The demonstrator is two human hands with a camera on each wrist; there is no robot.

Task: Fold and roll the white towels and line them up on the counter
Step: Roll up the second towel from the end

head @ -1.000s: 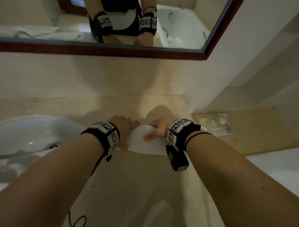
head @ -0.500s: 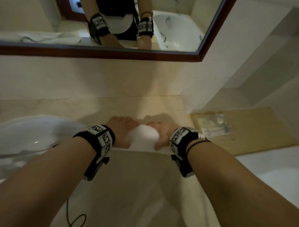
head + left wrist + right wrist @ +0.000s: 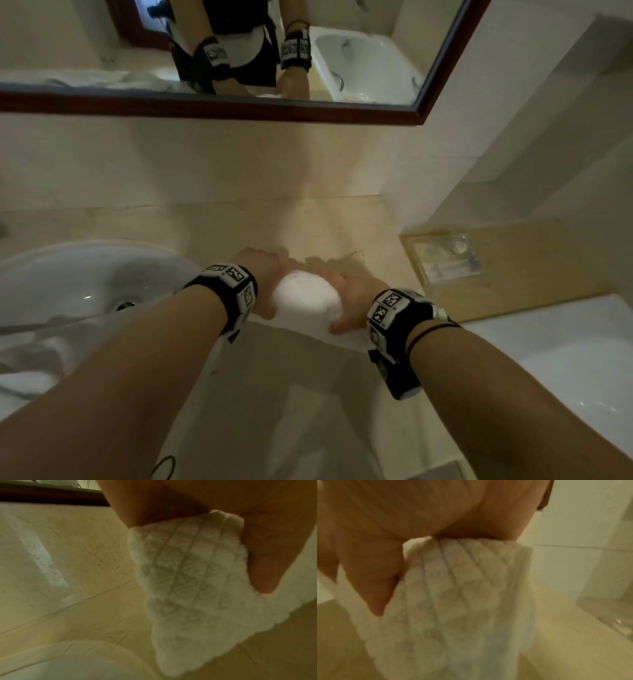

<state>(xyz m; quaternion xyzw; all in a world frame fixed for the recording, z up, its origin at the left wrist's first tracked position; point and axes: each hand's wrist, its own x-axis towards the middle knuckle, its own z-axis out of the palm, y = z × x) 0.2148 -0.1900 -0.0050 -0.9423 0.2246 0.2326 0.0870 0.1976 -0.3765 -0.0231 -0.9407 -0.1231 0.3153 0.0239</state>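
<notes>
A white waffle-textured towel lies rolled into a thick cylinder on the beige counter, between both hands. My left hand grips its left end, fingers curled over the roll. My right hand grips the right end, thumb tucked under. The unrolled tail of the towel runs toward me off the counter edge. Close up, the towel fills the left wrist view under my fingers, and the towel does the same in the right wrist view.
A white sink basin sits left of the roll, with crumpled white cloth at its near edge. A wooden tray holding a plastic packet lies to the right. A dark-framed mirror hangs on the back wall.
The roll has grown thicker and moved away from me along the counter as both hands turned it forward. The flat tail has shortened.
</notes>
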